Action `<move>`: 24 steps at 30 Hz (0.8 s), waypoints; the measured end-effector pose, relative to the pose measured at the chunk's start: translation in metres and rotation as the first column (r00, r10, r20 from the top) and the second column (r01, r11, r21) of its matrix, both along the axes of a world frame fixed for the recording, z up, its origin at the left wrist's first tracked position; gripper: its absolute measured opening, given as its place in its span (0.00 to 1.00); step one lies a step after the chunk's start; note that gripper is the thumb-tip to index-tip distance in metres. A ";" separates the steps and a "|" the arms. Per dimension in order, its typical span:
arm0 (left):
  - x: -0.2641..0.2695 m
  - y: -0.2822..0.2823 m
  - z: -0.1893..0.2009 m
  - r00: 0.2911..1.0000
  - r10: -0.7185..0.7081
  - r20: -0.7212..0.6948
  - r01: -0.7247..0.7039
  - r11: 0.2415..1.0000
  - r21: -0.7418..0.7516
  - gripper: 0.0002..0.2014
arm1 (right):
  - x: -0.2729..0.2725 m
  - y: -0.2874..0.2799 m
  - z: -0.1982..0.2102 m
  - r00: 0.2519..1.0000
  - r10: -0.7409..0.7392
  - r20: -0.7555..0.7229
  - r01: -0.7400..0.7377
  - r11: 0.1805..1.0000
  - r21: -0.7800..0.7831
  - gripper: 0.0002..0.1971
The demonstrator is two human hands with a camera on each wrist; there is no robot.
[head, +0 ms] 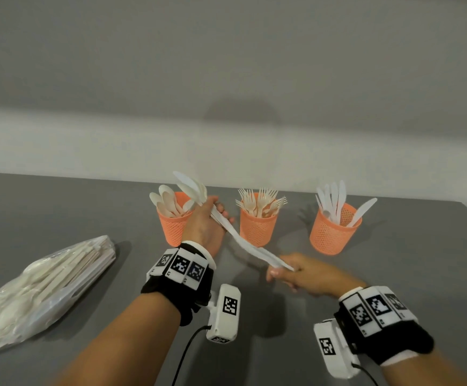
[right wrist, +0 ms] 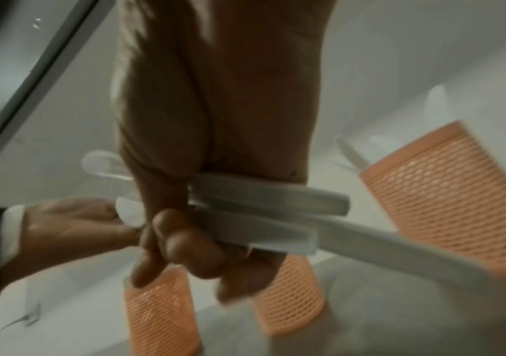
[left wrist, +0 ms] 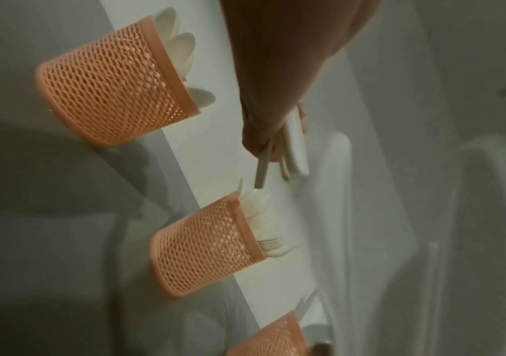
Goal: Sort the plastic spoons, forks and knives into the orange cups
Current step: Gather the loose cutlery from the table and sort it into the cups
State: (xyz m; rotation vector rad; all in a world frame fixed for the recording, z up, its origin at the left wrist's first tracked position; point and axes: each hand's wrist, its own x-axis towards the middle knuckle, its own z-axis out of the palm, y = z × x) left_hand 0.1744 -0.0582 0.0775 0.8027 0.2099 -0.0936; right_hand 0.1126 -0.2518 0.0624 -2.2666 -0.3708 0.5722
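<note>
Head view shows the left hand [head: 204,227] and right hand [head: 302,274] both gripping one bundle of white plastic knives [head: 240,240], above the grey table [head: 87,207], before the orange mesh cups [head: 257,227]. They seem light, stiff and slippery; hold the handles together.

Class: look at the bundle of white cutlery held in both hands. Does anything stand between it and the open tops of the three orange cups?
Nothing visible does. The bundle is held above the table by the left hand and right hand, in front of the spoon cup, fork cup and knife cup. Their tops are uncovered, though already crowded with cutlery.
</note>
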 end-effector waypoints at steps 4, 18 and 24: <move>-0.003 -0.006 -0.013 0.992 -0.088 0.092 0.074 0.987 0.145 0.10 | 0.006 -0.009 0.013 0.951 -0.276 0.139 0.242 0.945 0.219 0.04; -0.020 -0.042 -0.023 0.968 -0.235 0.087 0.189 0.912 0.365 0.18 | 0.015 0.021 0.020 0.914 -0.337 0.224 0.276 0.924 0.263 0.03; -0.016 -0.046 -0.025 0.959 -0.279 0.054 0.246 0.912 0.329 0.12 | 0.021 0.013 0.020 0.891 -0.435 0.129 0.337 0.825 0.453 0.09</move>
